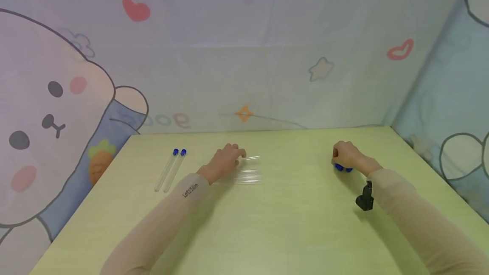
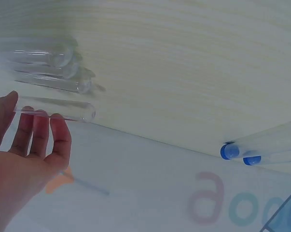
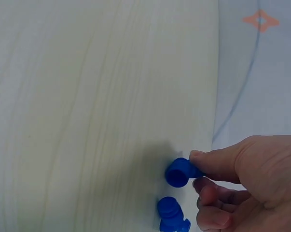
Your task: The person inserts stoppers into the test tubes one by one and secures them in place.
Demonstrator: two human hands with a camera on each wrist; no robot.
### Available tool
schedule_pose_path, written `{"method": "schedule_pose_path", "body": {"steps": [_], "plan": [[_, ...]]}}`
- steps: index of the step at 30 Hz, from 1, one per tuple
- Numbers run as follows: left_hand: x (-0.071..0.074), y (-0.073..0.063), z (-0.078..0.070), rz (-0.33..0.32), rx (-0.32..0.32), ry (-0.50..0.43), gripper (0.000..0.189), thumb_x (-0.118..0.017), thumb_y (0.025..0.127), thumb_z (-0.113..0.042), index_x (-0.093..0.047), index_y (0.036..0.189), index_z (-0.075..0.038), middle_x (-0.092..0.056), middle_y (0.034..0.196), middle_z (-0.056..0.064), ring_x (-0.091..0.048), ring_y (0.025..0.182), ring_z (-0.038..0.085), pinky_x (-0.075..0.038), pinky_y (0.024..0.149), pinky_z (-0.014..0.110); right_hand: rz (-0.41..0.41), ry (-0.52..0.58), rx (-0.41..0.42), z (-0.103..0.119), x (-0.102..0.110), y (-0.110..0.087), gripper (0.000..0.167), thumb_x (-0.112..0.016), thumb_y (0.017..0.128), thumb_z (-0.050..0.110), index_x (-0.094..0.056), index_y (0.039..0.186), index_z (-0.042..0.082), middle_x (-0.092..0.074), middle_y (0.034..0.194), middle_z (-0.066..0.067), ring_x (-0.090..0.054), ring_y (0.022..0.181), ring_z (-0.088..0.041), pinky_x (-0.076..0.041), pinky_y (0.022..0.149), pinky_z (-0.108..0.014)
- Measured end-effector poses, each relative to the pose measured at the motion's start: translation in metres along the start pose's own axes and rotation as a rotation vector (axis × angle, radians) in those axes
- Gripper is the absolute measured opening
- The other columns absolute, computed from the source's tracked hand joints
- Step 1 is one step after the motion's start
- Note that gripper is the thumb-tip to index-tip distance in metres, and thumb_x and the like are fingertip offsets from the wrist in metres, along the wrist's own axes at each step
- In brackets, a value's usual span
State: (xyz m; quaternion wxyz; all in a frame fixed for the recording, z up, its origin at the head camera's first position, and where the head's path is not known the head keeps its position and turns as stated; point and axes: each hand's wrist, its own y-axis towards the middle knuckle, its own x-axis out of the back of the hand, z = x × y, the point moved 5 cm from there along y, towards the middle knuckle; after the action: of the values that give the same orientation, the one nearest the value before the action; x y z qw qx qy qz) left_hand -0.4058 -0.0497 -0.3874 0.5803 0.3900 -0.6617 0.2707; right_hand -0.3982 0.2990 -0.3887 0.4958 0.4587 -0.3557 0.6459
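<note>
My left hand pinches a clear test tube between thumb and fingers, its rounded end pointing away from the palm. Beside that tube, several more clear test tubes lie in a row on the table. At the right, the thumb and index finger of my right hand pinch a small blue cap, which is partly hidden. Another blue cap sits right against it, its hollow end showing. More blue caps lie close by, under the hand.
Two test tubes with blue caps lie side by side at the table's left. A printed cloth hangs behind the table. A black wrist camera hangs from the right sleeve.
</note>
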Motion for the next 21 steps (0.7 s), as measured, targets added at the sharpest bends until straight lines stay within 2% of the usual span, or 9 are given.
{"method": "schedule_pose_path", "body": {"steps": [4,9,12,16,19,21], "plan": [[0.005,0.001,-0.004,-0.06,-0.04,0.009,0.035,-0.06,0.091,0.0,-0.061,0.124,-0.013,-0.063,0.113,0.01,-0.055,0.104,0.028,-0.049,0.081,0.047,-0.032,0.002,0.027,0.006,0.006,0.0,0.01,-0.065,0.086,0.004,-0.062,0.081,-0.004,-0.061,0.075,-0.014,-0.054,0.063,-0.02,-0.045,0.058,-0.031],[0.01,0.001,-0.011,-0.109,-0.081,0.043,0.042,-0.06,0.091,0.0,-0.058,0.13,-0.017,-0.061,0.104,0.006,-0.052,0.098,0.024,-0.044,0.072,0.039,-0.073,0.022,0.056,0.016,0.011,0.001,0.019,-0.061,0.09,0.004,-0.059,0.1,-0.013,-0.062,0.088,-0.022,-0.059,0.075,-0.029,-0.05,0.067,-0.04],[0.012,0.0,-0.014,-0.119,-0.084,0.056,0.043,-0.06,0.092,0.0,-0.058,0.131,-0.018,-0.059,0.101,0.004,-0.05,0.095,0.022,-0.041,0.07,0.035,-0.109,0.044,0.093,0.025,0.013,0.002,0.022,-0.058,0.093,0.004,-0.061,0.105,-0.014,-0.065,0.09,-0.023,-0.061,0.078,-0.029,-0.052,0.071,-0.042],[0.016,-0.002,-0.016,-0.135,-0.09,0.061,0.043,-0.06,0.092,0.0,-0.058,0.13,-0.019,-0.059,0.101,0.004,-0.05,0.094,0.021,-0.04,0.069,0.034,-0.168,0.093,0.134,0.035,0.016,0.005,0.017,-0.058,0.094,0.008,-0.065,0.096,-0.007,-0.065,0.08,-0.015,-0.056,0.067,-0.019,-0.047,0.063,-0.034],[0.017,-0.003,-0.017,-0.144,-0.093,0.062,0.043,-0.059,0.092,0.0,-0.058,0.13,-0.019,-0.06,0.102,0.004,-0.051,0.095,0.022,-0.041,0.071,0.035,-0.199,0.157,0.129,0.041,0.018,0.01,0.017,-0.06,0.094,0.011,-0.064,0.097,-0.005,-0.063,0.078,-0.013,-0.052,0.063,-0.016,-0.041,0.06,-0.029],[0.017,-0.003,-0.016,-0.151,-0.093,0.057,0.043,-0.059,0.091,0.001,-0.059,0.129,-0.019,-0.06,0.103,0.005,-0.051,0.097,0.023,-0.042,0.071,0.036,-0.21,0.206,0.118,0.045,0.018,0.013,0.018,-0.06,0.094,0.012,-0.064,0.099,-0.005,-0.064,0.079,-0.015,-0.052,0.064,-0.016,-0.042,0.06,-0.029]]}}
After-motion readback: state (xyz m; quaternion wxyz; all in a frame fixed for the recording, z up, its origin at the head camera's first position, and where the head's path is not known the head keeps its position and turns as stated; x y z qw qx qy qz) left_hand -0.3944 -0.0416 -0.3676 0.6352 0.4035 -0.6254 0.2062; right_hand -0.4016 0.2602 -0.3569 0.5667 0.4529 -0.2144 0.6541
